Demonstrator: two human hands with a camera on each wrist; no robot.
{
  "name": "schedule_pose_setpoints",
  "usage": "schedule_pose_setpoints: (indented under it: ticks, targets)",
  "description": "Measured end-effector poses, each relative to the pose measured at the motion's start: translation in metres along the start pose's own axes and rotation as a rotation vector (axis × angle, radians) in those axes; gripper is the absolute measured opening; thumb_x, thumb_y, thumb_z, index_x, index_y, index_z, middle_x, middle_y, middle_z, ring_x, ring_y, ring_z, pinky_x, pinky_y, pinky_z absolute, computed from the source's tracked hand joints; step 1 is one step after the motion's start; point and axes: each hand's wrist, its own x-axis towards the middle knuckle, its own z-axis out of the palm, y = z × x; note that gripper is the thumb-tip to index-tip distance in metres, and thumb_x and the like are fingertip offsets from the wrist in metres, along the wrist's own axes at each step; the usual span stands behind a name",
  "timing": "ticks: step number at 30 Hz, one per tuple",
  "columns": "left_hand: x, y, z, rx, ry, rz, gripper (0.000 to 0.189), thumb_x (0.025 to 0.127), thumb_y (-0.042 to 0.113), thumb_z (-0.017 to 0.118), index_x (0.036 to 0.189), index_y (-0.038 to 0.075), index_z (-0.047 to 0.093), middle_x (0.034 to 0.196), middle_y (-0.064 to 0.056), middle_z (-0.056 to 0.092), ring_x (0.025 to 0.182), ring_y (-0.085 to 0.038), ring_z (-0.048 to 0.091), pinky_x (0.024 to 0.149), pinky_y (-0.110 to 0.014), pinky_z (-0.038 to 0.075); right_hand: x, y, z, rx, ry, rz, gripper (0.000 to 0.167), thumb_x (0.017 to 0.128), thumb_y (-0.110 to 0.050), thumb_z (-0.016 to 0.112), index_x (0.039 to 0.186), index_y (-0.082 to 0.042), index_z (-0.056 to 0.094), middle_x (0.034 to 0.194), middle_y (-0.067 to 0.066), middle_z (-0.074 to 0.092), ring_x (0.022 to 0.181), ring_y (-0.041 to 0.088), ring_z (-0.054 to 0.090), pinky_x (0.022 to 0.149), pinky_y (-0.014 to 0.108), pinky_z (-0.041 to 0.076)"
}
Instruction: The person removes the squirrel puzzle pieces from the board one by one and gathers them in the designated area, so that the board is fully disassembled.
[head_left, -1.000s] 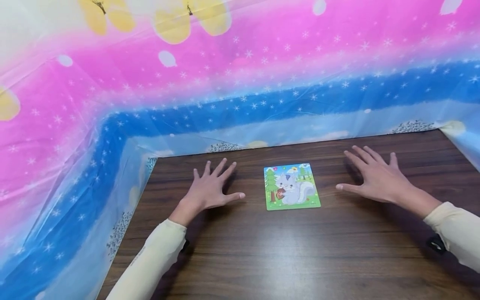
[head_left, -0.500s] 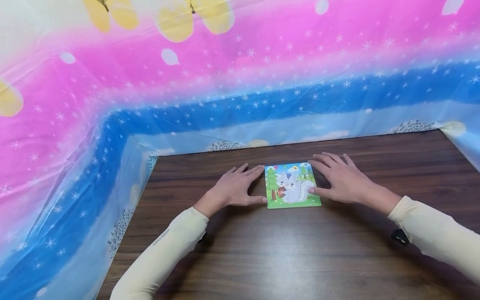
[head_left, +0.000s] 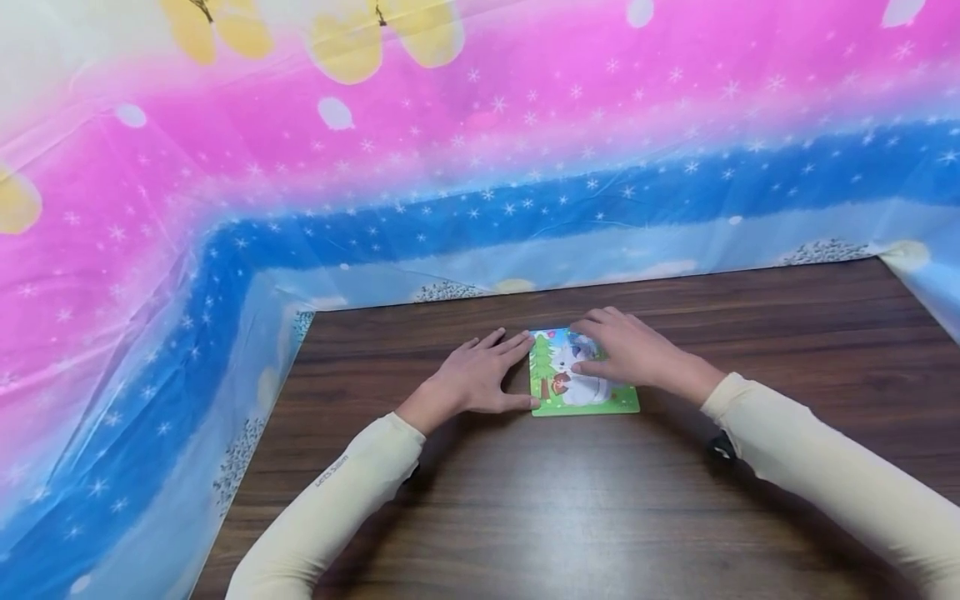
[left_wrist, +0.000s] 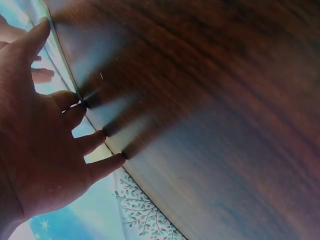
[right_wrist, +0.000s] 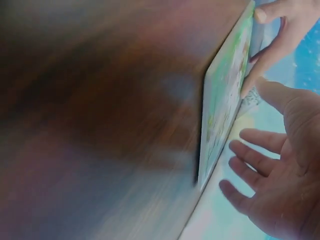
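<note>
Ahead of you: printed backdrop cloth point(head_left: 480, 142) across top of frame, creased, wrapping down left side. You face bright pink band point(head_left: 562, 50) above blue band point(head_left: 517, 202), white snowflakes point(head_left: 498, 104) over both, yellow butterfly shapes point(head_left: 435, 35) upper left. Below, your dark wood-grain tabletop point(head_left: 420, 533), pale glare point(head_left: 558, 492) at lower center of frame.

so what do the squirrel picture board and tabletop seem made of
Squirrel picture board: probably cardboard or thin wood, smoothly printed, given its flat face and visible edge. Tabletop: wood or wood-look laminate, satin finish, given its streaky grain and soft pale glare.
</note>
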Motion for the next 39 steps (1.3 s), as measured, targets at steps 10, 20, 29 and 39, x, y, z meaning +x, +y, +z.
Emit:
schedule_pose_setpoints:
  ticks: [10,20,29,39]
  targets:
    - [-0.002,0.002,0.0,-0.008,-0.013,-0.005,0.104,0.092,0.085,0.051,0.172,0.033,0.01,0.18,0.012,0.011,0.168,-0.028,0.013,0.131,-0.059,0.025,0.033,-0.016,0.006,0.086,-0.105,0.009,0.057,0.094,-0.035,0.082,0.143,-0.012,0.065,0.141,0.013,0.061,0.127,0.032,0.062,0.105,0.053,0.055]
    - [-0.002,0.005,-0.002,0.009,-0.02,-0.004,0.103,0.094,0.084,0.049,0.172,0.032,0.008,0.18,0.011,0.009,0.168,-0.028,0.012,0.132,-0.058,0.023,0.039,-0.018,0.008,0.084,-0.107,0.048,0.053,0.091,-0.034,0.086,0.136,-0.012,0.069,0.139,0.013,0.061,0.126,0.032,0.061,0.105,0.053,0.054]
    - [-0.002,0.006,-0.005,0.014,-0.016,-0.005,0.102,0.095,0.083,0.049,0.172,0.03,0.009,0.18,0.009,0.01,0.168,-0.03,0.012,0.133,-0.058,0.022,0.051,-0.027,0.0,0.08,-0.154,0.115,0.049,0.088,-0.031,0.089,0.131,-0.014,0.071,0.133,0.01,0.064,0.124,0.029,0.063,0.104,0.053,0.054]
    - [-0.002,0.006,-0.004,-0.021,-0.009,-0.012,0.105,0.093,0.082,0.052,0.173,0.028,0.011,0.18,0.008,0.011,0.168,-0.031,0.013,0.132,-0.059,0.022,0.056,-0.025,-0.003,0.151,-0.197,0.107,0.047,0.085,-0.024,0.09,0.123,-0.011,0.065,0.128,0.012,0.06,0.121,0.03,0.058,0.105,0.049,0.052]
